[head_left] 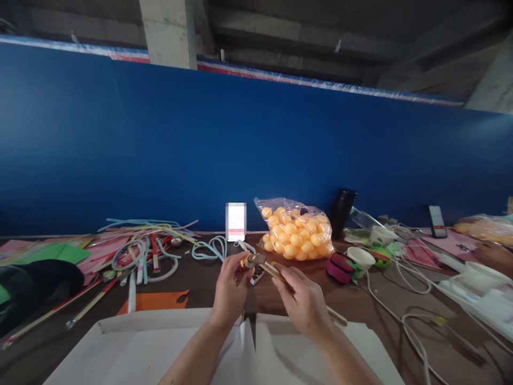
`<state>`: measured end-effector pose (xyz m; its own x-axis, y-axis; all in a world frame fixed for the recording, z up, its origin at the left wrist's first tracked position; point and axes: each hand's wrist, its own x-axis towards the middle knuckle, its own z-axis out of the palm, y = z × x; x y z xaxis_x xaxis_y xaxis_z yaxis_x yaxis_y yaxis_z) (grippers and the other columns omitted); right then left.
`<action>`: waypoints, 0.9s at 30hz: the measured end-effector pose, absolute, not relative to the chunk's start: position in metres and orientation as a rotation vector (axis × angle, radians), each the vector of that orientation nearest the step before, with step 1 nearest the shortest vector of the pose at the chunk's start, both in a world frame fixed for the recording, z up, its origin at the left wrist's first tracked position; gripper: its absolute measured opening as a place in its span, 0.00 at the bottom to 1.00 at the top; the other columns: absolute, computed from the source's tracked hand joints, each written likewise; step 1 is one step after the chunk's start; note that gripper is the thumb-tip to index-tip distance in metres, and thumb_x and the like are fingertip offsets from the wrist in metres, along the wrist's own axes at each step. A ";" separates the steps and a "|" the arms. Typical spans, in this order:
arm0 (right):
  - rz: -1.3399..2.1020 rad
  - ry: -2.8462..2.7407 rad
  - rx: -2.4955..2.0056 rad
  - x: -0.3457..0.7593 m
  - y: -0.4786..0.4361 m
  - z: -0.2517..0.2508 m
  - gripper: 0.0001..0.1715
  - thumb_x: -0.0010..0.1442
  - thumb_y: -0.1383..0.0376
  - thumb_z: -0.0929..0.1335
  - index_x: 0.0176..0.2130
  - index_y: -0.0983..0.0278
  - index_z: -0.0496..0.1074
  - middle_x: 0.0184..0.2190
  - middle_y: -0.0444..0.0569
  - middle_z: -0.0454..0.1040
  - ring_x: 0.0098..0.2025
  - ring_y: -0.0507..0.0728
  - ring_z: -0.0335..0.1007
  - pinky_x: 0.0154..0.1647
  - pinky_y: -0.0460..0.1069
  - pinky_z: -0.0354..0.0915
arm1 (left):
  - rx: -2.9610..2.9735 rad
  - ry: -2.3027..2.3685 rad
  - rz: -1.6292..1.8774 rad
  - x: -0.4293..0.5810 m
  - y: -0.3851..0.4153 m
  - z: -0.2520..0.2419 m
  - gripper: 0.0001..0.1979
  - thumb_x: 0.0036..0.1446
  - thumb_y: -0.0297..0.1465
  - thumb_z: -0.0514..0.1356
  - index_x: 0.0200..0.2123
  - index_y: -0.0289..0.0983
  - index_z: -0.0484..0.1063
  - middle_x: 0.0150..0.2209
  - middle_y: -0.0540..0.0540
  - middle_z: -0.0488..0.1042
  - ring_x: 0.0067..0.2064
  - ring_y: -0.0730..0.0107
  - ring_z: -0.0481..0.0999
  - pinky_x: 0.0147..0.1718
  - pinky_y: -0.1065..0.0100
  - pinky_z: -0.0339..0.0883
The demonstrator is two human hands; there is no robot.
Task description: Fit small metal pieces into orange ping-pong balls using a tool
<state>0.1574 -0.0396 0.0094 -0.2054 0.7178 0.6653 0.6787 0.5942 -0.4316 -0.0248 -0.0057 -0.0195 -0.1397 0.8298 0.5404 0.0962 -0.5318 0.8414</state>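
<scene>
My right hand (302, 299) is closed around the pale wooden handle of a hammer-like tool (273, 270); the handle's rear end comes out below the palm. Its dark grey-brown head points left, up against the fingers of my left hand (231, 291). Those fingers are closed in a pinch on a small orange-yellow piece (244, 261), whose kind I cannot make out. Whether the tool's head touches that piece is unclear. Just under the hands a small open box (257, 275) holds dark bits, partly covered by the fingers.
White cardboard (160, 342) lies in front of me. Behind my hands are a clear bag of orange balls (296, 238) and a phone-like screen (236, 222). Tubes and sticks (148, 251) clutter the left; a magenta pouch (340, 268), paper cup (360, 259) and white cables (385, 305) lie right.
</scene>
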 end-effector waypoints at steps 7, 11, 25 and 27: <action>0.060 -1.937 -1.106 0.156 -0.039 0.007 0.19 0.64 0.66 0.63 0.54 0.59 0.67 0.42 0.49 0.75 0.42 0.55 0.73 0.44 0.48 0.68 | 1.630 1.085 1.757 -0.026 -0.006 -0.018 0.17 0.54 0.28 0.60 0.48 0.45 0.71 0.45 0.44 0.68 0.43 0.65 0.74 0.41 0.63 0.70; 0.029 -1.947 -1.111 0.155 -0.039 0.006 0.19 0.64 0.65 0.63 0.54 0.59 0.67 0.41 0.49 0.75 0.41 0.55 0.73 0.43 0.47 0.68 | 1.636 1.116 1.768 -0.026 -0.006 -0.015 0.17 0.54 0.28 0.60 0.47 0.46 0.71 0.45 0.45 0.68 0.42 0.66 0.74 0.41 0.64 0.69; 0.040 -1.937 -1.100 0.153 -0.041 0.008 0.19 0.64 0.65 0.62 0.54 0.60 0.68 0.41 0.50 0.75 0.41 0.55 0.74 0.43 0.47 0.69 | 1.577 1.146 1.764 -0.026 -0.008 -0.014 0.17 0.52 0.29 0.61 0.47 0.44 0.73 0.44 0.44 0.68 0.41 0.66 0.73 0.40 0.64 0.69; 0.052 -1.934 -1.112 0.153 -0.042 0.008 0.19 0.64 0.65 0.62 0.54 0.59 0.68 0.41 0.50 0.75 0.41 0.55 0.74 0.43 0.47 0.69 | 1.565 1.131 1.766 -0.026 -0.008 -0.014 0.16 0.52 0.29 0.62 0.46 0.44 0.73 0.44 0.44 0.68 0.41 0.66 0.73 0.40 0.65 0.69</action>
